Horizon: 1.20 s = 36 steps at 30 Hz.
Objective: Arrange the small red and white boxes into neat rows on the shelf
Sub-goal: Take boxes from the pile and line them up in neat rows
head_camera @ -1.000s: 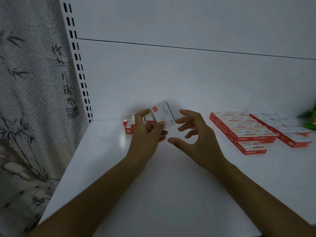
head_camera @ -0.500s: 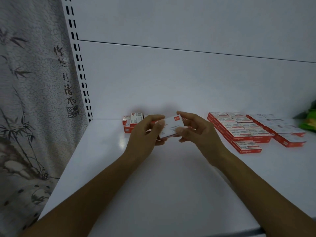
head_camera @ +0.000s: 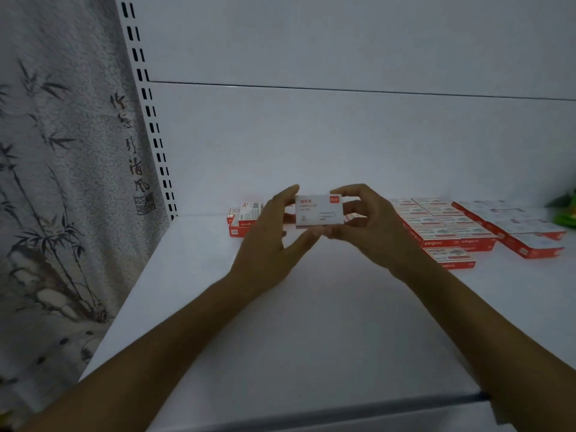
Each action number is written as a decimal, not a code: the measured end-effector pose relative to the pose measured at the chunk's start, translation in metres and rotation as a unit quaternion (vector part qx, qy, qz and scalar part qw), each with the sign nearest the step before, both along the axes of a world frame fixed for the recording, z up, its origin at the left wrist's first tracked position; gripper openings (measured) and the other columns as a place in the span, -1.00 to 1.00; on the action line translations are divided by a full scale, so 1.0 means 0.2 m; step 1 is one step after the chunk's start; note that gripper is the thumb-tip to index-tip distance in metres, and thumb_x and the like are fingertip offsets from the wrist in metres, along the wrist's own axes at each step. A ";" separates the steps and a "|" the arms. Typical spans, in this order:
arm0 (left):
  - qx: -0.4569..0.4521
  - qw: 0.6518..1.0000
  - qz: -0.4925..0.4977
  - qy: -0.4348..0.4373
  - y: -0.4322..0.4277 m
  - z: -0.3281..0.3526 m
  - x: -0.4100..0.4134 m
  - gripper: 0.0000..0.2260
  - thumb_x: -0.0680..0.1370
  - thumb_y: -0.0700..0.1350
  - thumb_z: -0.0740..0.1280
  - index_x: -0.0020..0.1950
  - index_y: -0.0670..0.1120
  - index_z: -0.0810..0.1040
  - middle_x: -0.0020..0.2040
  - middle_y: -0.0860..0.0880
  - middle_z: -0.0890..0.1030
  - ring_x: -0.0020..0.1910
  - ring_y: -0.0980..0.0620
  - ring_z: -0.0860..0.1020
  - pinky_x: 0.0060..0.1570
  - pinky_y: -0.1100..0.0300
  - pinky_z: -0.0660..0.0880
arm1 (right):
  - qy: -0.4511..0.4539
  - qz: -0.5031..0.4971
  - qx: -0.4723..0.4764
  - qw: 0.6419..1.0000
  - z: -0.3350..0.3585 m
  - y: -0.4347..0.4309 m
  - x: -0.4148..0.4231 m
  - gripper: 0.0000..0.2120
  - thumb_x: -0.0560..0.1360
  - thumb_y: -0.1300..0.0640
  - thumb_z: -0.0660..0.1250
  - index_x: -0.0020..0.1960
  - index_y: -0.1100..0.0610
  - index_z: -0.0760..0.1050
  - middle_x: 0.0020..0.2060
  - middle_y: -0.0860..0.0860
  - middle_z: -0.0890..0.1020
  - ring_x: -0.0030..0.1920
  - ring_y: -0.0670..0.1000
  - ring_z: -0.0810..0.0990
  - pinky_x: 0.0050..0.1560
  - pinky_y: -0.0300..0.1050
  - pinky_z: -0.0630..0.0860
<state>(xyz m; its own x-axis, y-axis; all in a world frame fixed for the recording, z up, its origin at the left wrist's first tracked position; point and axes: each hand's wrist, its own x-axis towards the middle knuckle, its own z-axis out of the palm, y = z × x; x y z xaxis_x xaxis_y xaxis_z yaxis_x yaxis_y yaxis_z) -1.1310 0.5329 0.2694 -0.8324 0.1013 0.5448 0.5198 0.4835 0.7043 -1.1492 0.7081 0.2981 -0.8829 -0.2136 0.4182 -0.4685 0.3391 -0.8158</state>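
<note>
I hold one small white box with red print [head_camera: 318,211] above the white shelf [head_camera: 311,322], its face turned toward me. My left hand [head_camera: 271,238] grips its left end and my right hand [head_camera: 367,226] grips its right end. Behind my left hand sits a loose cluster of red and white boxes [head_camera: 244,218], partly hidden. To the right, several boxes lie flat in neat rows [head_camera: 436,227], with a single box [head_camera: 448,257] at the front of them.
A second group of red and white boxes [head_camera: 517,229] lies at the far right, beside a green object [head_camera: 565,210] at the frame edge. A perforated upright [head_camera: 149,113] and a bamboo-print curtain [head_camera: 62,182] bound the shelf's left side.
The box went from tilted in my left hand alone to level and held by both hands, its face turned toward me. My right hand closed onto its right end.
</note>
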 end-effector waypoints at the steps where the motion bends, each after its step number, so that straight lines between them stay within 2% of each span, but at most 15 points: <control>1: -0.012 1.000 0.001 0.010 0.00 0.01 0.00 -0.39 0.45 0.19 0.28 0.43 0.04 0.18 0.34 0.02 0.41 0.18 0.06 0.46 0.03 0.24 0.52 | 0.017 -0.010 0.021 1.000 0.02 0.03 0.00 -0.53 0.33 0.16 0.50 0.14 -0.02 0.36 -0.01 -0.13 0.58 -0.06 -0.05 0.60 -0.18 -0.31 0.58; 4: -0.041 0.998 0.007 0.036 0.04 0.06 0.00 -0.43 0.46 0.15 0.29 0.41 0.02 0.23 0.34 -0.01 0.42 0.14 0.03 0.50 0.03 0.19 0.54 | 0.067 -0.027 0.093 0.993 0.08 0.15 0.02 -0.52 0.34 0.05 0.49 0.15 -0.08 0.34 -0.02 -0.17 0.57 -0.18 -0.06 0.63 -0.22 -0.31 0.59; 8: -0.085 0.995 0.005 0.047 0.24 0.13 0.00 -0.41 0.41 0.17 0.27 0.40 0.01 0.27 0.33 0.02 0.42 0.12 0.10 0.48 0.03 0.19 0.55 | 0.087 -0.039 0.107 0.990 0.12 0.40 0.04 -0.53 0.34 0.01 0.48 0.15 -0.07 0.33 0.02 -0.16 0.57 -0.18 -0.06 0.62 -0.21 -0.30 0.59; 14: -0.084 0.995 -0.007 0.056 0.78 0.14 -0.03 -0.46 0.43 0.18 0.28 0.35 0.02 0.33 0.26 0.04 0.48 0.08 0.13 0.50 -0.01 0.22 0.56 | 0.071 -0.052 0.102 0.991 0.11 0.88 0.04 -0.54 0.35 0.05 0.48 0.15 -0.05 0.34 0.01 -0.11 0.57 -0.21 -0.04 0.63 -0.23 -0.25 0.61; 16: -0.087 0.995 -0.012 0.051 0.99 0.14 -0.06 -0.47 0.44 0.15 0.30 0.36 0.02 0.31 0.26 0.04 0.48 0.09 0.12 0.49 -0.01 0.18 0.58 | 0.070 -0.055 0.105 0.990 0.10 1.09 0.03 -0.54 0.35 0.07 0.48 0.16 -0.01 0.35 -0.01 -0.08 0.59 -0.20 -0.03 0.63 -0.22 -0.20 0.62; 19: -0.087 0.995 -0.020 0.040 1.31 0.12 -0.09 -0.48 0.47 0.06 0.36 0.38 0.03 0.28 0.28 0.03 0.48 0.15 0.04 0.49 0.02 0.09 0.58 | 0.064 -0.061 0.094 0.992 0.08 1.41 0.02 -0.55 0.35 0.10 0.49 0.15 -0.01 0.37 -0.05 -0.11 0.60 -0.25 -0.05 0.64 -0.29 -0.23 0.60; 22: -0.097 0.994 -0.027 0.031 1.60 0.09 -0.10 -0.46 0.47 0.06 0.37 0.39 0.05 0.26 0.31 0.04 0.45 0.16 0.07 0.47 0.02 0.12 0.57 | 0.049 -0.057 0.081 0.994 0.05 1.69 0.00 -0.56 0.33 0.12 0.50 0.12 -0.05 0.39 -0.06 -0.14 0.61 -0.27 -0.06 0.65 -0.27 -0.17 0.61; 25: -0.116 0.993 -0.029 0.000 1.81 0.07 -0.12 -0.43 0.47 0.06 0.38 0.41 0.02 0.24 0.35 0.03 0.42 0.22 0.05 0.44 0.06 0.10 0.53 | 0.049 -0.058 0.089 0.993 0.02 1.91 -0.04 -0.55 0.33 0.18 0.51 0.13 0.00 0.41 -0.10 -0.13 0.62 -0.29 -0.10 0.64 -0.27 -0.26 0.57; 27: -0.128 0.991 -0.032 -0.018 1.91 0.04 -0.14 -0.43 0.47 0.04 0.38 0.41 0.01 0.25 0.37 0.01 0.41 0.26 0.00 0.43 0.10 0.05 0.52 | 0.049 -0.063 0.107 0.991 -0.01 2.01 -0.07 -0.55 0.32 0.17 0.51 0.14 0.02 0.42 -0.11 -0.16 0.61 -0.29 -0.12 0.63 -0.28 -0.28 0.55; 32: -0.181 0.983 0.010 -0.028 2.04 -0.01 -0.16 -0.40 0.47 0.10 0.36 0.44 0.04 0.20 0.41 0.01 0.34 0.34 -0.01 0.33 0.24 -0.01 0.42 | 0.035 -0.072 0.108 0.991 -0.09 2.20 -0.17 -0.55 0.33 0.16 0.50 0.13 -0.01 0.39 -0.10 -0.18 0.60 -0.23 -0.08 0.64 -0.18 -0.17 0.60; 34: -0.212 0.977 0.031 0.007 2.04 -0.03 -0.15 -0.39 0.47 0.10 0.37 0.44 0.03 0.22 0.42 0.01 0.33 0.36 0.00 0.30 0.29 -0.02 0.37 | 0.019 -0.067 0.098 0.993 -0.13 2.24 -0.20 -0.56 0.33 0.16 0.50 0.13 0.00 0.40 -0.09 -0.11 0.62 -0.23 -0.09 0.63 -0.18 -0.18 0.59; 36: -0.246 0.967 0.033 0.050 2.02 -0.07 -0.16 -0.42 0.46 0.10 0.37 0.42 0.00 0.28 0.40 0.00 0.36 0.36 0.00 0.31 0.32 -0.02 0.33 | 0.013 -0.059 0.098 0.993 -0.17 2.26 -0.22 -0.58 0.34 0.15 0.49 0.12 -0.03 0.41 -0.09 -0.11 0.64 -0.22 -0.13 0.61 -0.22 -0.30 0.52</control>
<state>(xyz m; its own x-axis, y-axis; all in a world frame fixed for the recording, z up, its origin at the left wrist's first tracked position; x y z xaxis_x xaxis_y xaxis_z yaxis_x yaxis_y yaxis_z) -1.1631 0.9363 0.2562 -0.7920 0.3176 0.5215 0.5296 0.7823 0.3279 -1.1931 1.1603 0.2638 -0.8959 -0.1882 0.4025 -0.4363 0.5438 -0.7169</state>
